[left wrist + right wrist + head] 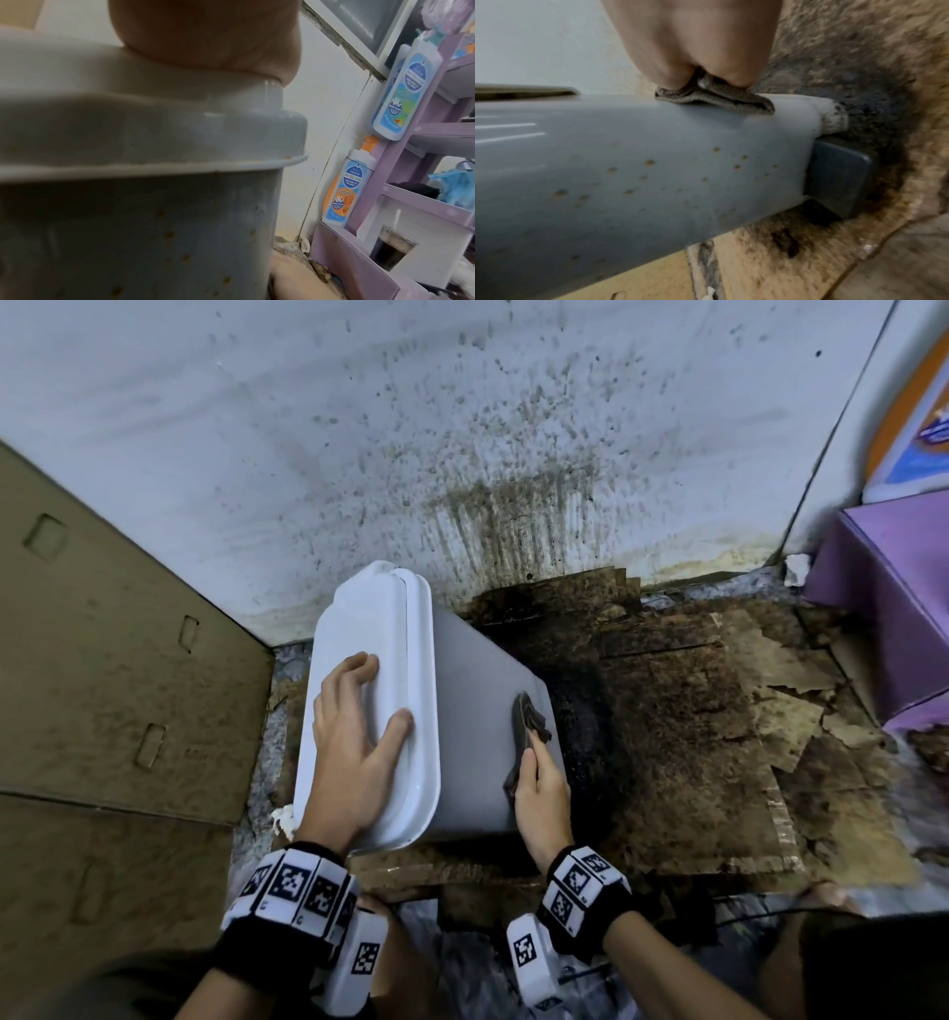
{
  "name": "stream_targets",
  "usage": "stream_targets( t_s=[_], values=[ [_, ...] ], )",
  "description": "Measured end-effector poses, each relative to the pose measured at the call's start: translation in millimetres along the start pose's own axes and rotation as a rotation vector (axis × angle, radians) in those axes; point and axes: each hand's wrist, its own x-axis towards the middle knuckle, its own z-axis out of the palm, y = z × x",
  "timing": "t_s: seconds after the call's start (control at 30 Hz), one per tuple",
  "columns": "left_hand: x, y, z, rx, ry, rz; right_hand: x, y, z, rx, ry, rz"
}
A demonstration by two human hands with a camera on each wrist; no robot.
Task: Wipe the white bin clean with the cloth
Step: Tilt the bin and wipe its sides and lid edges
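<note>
Two hands on the white bin point(477, 737), tipped over stained cardboard point(683, 762). Left hand point(354, 737) flat on lid, steadying. Right hand point(542, 793) pinches cloth point(529, 721) against bin's side. Mid-wipe; orange specks lower down likely need the next pass.

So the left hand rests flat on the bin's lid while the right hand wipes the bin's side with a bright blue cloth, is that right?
Not quite: the cloth is a dull grey-brown, not bright blue, as the right wrist view shows closely. The rest holds: the left hand rests flat on the lid and the right hand presses the cloth against the side of the white bin.
</note>
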Motion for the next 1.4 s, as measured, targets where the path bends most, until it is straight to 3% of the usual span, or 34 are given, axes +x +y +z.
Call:
stream_targets(
  t_s=[0.1,0.43,0.6,0.8,1.0,1.13,1.23,1.3,1.4],
  values=[
    [0,4,2,0.011,0.008,-0.007,-8,-25,5,0.001,0.034,-0.073],
    [-5,23,7,0.067,-0.024,-0.027,-13,-127,-14,0.361,-0.087,-0.219],
    [-7,41,20,0.045,-0.039,-0.063,-20,-147,-33,0.233,-0.109,-0.363],
    [-8,73,42,-0.092,-0.078,-0.086,-26,-118,-33,-0.059,-0.041,-0.472],
    [-7,96,57,-0.165,-0.147,-0.116,-19,-118,-58,-0.199,-0.078,-0.410],
    [-4,109,55,-0.427,-0.170,-0.219,-16,-123,-72,-0.233,-0.117,-0.335],
    [-3,105,44,-0.590,-0.113,-0.241,-15,-125,-77,-0.261,-0.156,-0.310],
    [-3,94,33,-0.510,-0.023,-0.199,-15,-128,-79,-0.293,-0.181,-0.310],
    [-2,71,16,-0.207,0.044,-0.230,-14,-136,-83,-0.354,-0.244,-0.271]
  ],
)
